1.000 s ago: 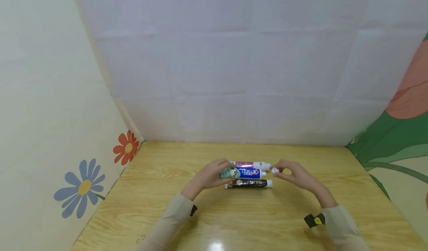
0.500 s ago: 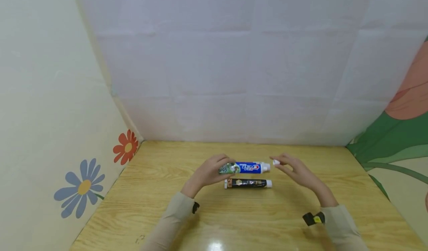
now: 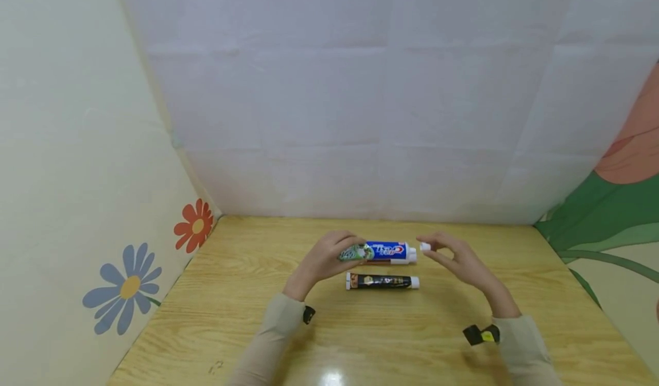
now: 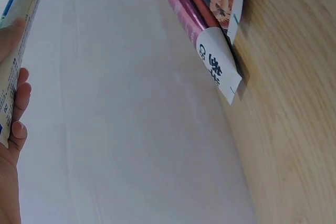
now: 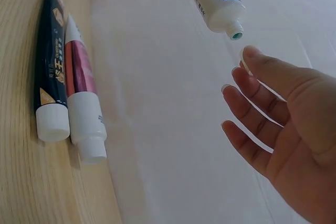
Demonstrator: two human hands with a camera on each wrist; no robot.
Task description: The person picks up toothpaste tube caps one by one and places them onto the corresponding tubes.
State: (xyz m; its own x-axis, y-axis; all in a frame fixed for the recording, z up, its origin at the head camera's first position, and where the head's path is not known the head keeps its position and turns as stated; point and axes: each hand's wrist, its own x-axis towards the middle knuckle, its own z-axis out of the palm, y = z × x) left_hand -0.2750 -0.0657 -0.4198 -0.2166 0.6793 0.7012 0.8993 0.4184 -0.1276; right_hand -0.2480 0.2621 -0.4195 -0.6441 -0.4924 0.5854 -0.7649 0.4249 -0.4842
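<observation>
My left hand (image 3: 326, 254) grips a blue, green and white toothpaste tube (image 3: 388, 251), raised above the table with its nozzle to the right. That nozzle (image 5: 235, 31) is bare, its green-tinged opening visible in the right wrist view. Between thumb and fingertips my right hand (image 3: 458, 260) pinches a small white cap (image 3: 425, 247), a short gap from the nozzle. On the table lies a black toothpaste tube (image 3: 383, 282) with a white cap. Behind it is a pink and white tube (image 5: 84, 82), mostly covered by the held one in the head view.
The wooden table (image 3: 257, 300) ends at a white cloth backdrop (image 3: 329, 117). Walls with painted flowers stand at the left (image 3: 130, 287) and a painted plant (image 3: 607, 214) at the right. A black strap device (image 3: 481, 335) is on the right wrist.
The held toothpaste tube has risen and moved up the head view, away from the black tube. My right hand has moved up alongside it, still pinching the cap. The two lying tubes have stayed put.
</observation>
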